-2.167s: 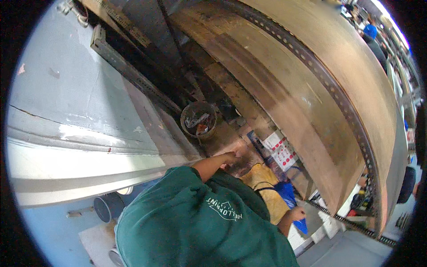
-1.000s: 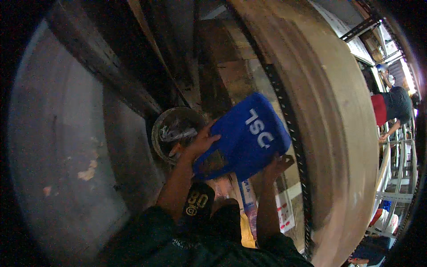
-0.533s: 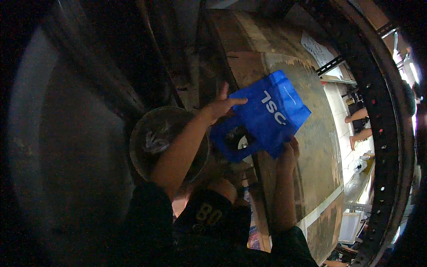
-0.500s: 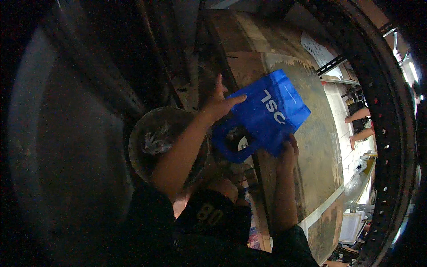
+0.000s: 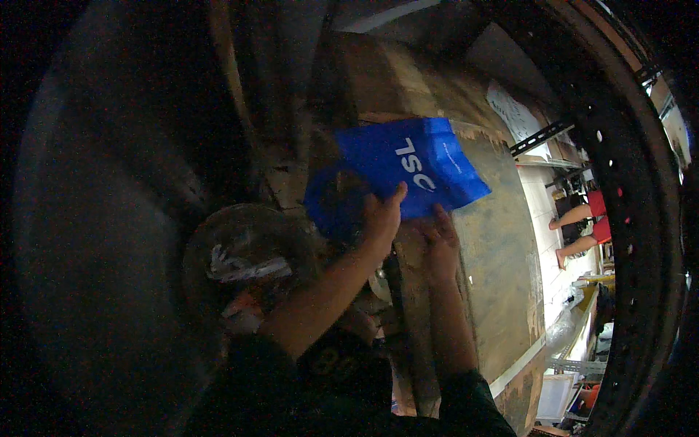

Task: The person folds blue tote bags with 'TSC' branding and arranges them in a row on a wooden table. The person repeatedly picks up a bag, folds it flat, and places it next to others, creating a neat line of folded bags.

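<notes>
A blue bag with pale lettering and a loop handle lies over the worn wooden surface. My left hand grips its near edge beside the handle, thumb on top and the other fingers hidden beneath. My right hand is a little to the right, its bent fingers pinching the same near edge. The bag looks fairly flat, with a crease toward its right end.
Left of my forearm stands a round container holding crumpled clear plastic. The wooden surface stretches along the right. A perforated dark metal post curves past it. Another person's bare legs show over the pale tiled floor.
My left hand has shifted from the bag's far left side to its near edge. The bag has turned slightly and moved left. My right hand has moved left along with it.
</notes>
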A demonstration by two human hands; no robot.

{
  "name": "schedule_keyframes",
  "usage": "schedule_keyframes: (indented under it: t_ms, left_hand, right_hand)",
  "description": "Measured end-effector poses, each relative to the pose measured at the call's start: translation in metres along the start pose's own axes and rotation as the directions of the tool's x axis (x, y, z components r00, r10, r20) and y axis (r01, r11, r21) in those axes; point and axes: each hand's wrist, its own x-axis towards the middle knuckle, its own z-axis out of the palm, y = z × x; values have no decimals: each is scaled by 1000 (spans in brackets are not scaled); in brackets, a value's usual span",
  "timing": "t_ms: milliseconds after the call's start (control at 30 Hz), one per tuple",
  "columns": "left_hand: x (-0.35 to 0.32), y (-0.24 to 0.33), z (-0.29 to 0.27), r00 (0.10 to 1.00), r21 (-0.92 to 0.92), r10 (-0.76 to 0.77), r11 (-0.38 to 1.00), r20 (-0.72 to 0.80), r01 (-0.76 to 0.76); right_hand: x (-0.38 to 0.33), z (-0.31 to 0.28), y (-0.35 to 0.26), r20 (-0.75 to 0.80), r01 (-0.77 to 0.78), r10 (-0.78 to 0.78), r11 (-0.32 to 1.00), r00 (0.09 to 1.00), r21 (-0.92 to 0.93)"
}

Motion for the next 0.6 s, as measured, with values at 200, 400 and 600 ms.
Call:
schedule_keyframes:
  t_ms: [200, 400, 600]
  left_hand:
    - [126, 24, 59, 916, 596, 279, 696, 289, -400]
    - [210, 74, 141, 684, 554, 366, 405, 631, -727]
    - [324, 90, 128, 683, 90, 543, 748, 488, -658]
  right_hand:
    - [0, -51, -7, -153, 75, -214, 781, 965, -620]
    - [12, -108, 15, 78, 60, -147, -124, 986, -990]
    - [5, -96, 14, 58, 76, -268, 58, 962, -995]
